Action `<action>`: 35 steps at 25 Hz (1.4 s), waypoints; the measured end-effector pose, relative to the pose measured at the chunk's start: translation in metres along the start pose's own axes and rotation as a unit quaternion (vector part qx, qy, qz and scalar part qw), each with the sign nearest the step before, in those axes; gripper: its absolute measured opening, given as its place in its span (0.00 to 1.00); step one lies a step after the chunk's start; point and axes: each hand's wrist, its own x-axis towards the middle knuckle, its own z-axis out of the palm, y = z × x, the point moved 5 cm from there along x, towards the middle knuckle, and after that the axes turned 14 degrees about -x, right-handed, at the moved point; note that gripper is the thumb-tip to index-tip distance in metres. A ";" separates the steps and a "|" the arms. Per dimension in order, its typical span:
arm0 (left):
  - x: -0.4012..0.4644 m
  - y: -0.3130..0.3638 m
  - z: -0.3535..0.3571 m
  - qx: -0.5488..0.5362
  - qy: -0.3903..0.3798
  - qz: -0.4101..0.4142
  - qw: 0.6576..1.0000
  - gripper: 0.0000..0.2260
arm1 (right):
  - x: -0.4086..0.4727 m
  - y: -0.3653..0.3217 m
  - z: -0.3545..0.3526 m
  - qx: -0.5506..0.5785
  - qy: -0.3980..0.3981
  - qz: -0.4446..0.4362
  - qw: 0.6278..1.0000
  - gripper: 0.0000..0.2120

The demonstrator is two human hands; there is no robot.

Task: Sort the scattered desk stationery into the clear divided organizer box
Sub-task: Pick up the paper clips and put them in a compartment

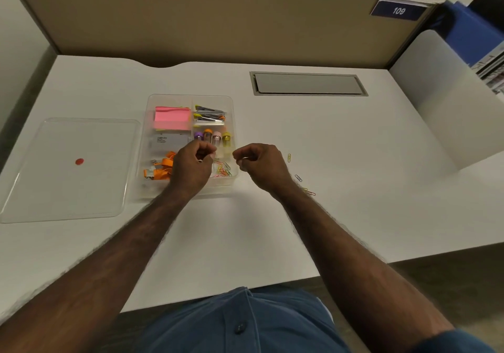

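hands (191,167) 2 | vials (207,135) 4 | loose clips (289,157) 3+

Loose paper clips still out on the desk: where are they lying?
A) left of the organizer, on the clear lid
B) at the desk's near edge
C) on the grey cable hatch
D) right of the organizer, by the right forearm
D: the loose paper clips lie on the white desk right of the organizer, beside the right forearm.
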 end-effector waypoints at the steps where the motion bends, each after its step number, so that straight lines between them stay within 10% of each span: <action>1: -0.002 0.000 0.003 -0.001 -0.013 0.009 1.000 0.07 | -0.004 0.007 -0.005 0.003 0.007 0.008 1.000 0.10; 11: -0.036 0.030 0.084 -0.017 -0.106 0.083 0.991 0.07 | -0.038 0.115 -0.066 -0.049 0.058 0.111 0.991 0.12; 21: -0.079 -0.008 0.187 0.147 -0.291 0.112 0.939 0.22 | -0.046 0.206 -0.081 -0.251 -0.101 0.160 0.949 0.49; 29: -0.091 -0.002 0.215 0.155 -0.314 0.176 0.920 0.22 | -0.021 0.195 -0.072 -0.158 -0.050 0.073 0.984 0.27; 35: -0.076 0.002 0.231 0.237 -0.325 0.154 0.902 0.21 | -0.020 0.198 -0.075 -0.223 -0.057 0.042 0.972 0.33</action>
